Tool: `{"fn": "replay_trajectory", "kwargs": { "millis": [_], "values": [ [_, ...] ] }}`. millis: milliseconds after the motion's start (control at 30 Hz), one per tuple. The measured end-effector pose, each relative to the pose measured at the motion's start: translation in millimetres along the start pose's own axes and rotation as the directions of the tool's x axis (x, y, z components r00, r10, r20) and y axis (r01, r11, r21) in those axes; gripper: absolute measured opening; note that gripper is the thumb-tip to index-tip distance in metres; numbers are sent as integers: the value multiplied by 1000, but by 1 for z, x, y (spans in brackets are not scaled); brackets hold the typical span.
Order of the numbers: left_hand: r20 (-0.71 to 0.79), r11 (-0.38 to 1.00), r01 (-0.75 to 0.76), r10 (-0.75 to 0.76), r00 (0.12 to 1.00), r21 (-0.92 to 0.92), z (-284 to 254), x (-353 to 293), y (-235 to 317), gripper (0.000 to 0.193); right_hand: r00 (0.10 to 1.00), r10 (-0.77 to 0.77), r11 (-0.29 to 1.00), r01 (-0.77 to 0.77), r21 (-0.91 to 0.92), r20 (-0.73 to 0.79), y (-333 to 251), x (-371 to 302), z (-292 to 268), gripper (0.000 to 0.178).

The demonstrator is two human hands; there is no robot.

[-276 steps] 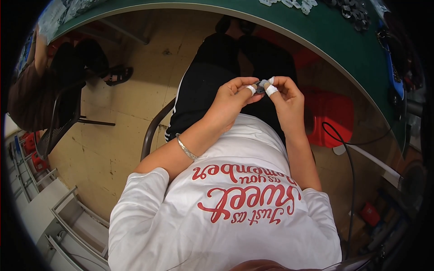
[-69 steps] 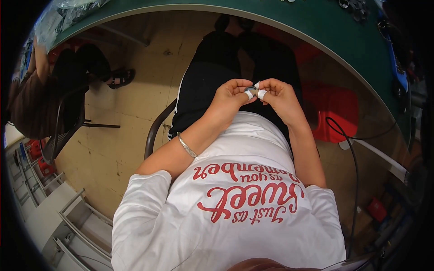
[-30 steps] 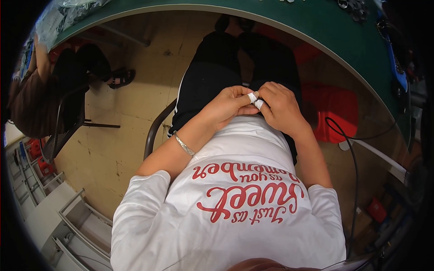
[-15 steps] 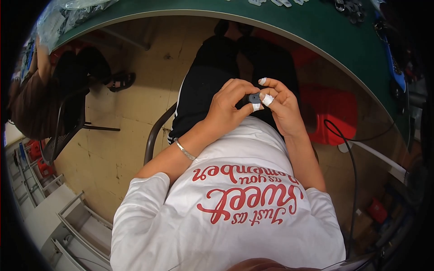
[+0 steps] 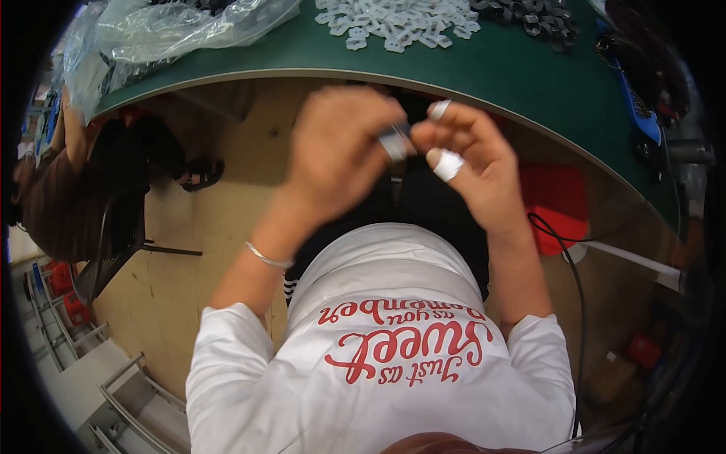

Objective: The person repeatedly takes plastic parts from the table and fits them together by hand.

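My left hand (image 5: 340, 147) is raised in front of the table edge, blurred by motion. Between its thumb and fingers is a small dark grey part (image 5: 401, 130), mostly covered, so its exact kind cannot be made out. White tape wraps the left thumb. Beside it, my right hand (image 5: 478, 155) has its fingers loosely curled and apart, the tips close to the dark part; blur hides whether they touch it. White tape covers its thumb and one fingertip. Nothing shows between the right fingers.
On the green table (image 5: 302, 62) lie a pile of small white plastic pieces (image 5: 401, 19), a pile of dark pieces (image 5: 533, 19), a clear plastic bag (image 5: 189, 34) and a blue object (image 5: 639, 110). A red stool (image 5: 556, 204) stands under it. A seated person (image 5: 57, 181) is at left.
Both hands have risen toward the table edge, the left moving fastest. The right fingers have come off their pinch on the dark part. More of the table and its piles shows.
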State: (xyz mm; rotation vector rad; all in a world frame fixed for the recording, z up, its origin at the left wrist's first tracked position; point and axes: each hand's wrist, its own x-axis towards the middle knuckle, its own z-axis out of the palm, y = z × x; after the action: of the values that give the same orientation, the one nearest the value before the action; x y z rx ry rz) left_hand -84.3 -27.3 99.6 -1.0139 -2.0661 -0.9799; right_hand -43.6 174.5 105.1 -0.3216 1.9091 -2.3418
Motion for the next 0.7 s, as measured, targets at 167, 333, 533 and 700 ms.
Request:
{"fn": "replay_trajectory", "kwargs": {
  "millis": [167,333,533,700],
  "values": [
    [-396,766,158,135,908,624,-54,90,-75,43,864,-382,840,175,-514,-329,-29,39,-60,20],
    [0,977,208,-208,978,-51,22,148,-36,29,786,-411,774,32,-633,-462,-18,47,-103,19],
    [300,956,117,-200,933,270,116,180,-34,38,747,-554,510,-45,-859,-368,-11,55,-91,15],
    [342,875,-127,-47,938,467,163,189,-77,43,746,-639,252,-27,-967,-187,-15,54,-83,15]
  ]
}}
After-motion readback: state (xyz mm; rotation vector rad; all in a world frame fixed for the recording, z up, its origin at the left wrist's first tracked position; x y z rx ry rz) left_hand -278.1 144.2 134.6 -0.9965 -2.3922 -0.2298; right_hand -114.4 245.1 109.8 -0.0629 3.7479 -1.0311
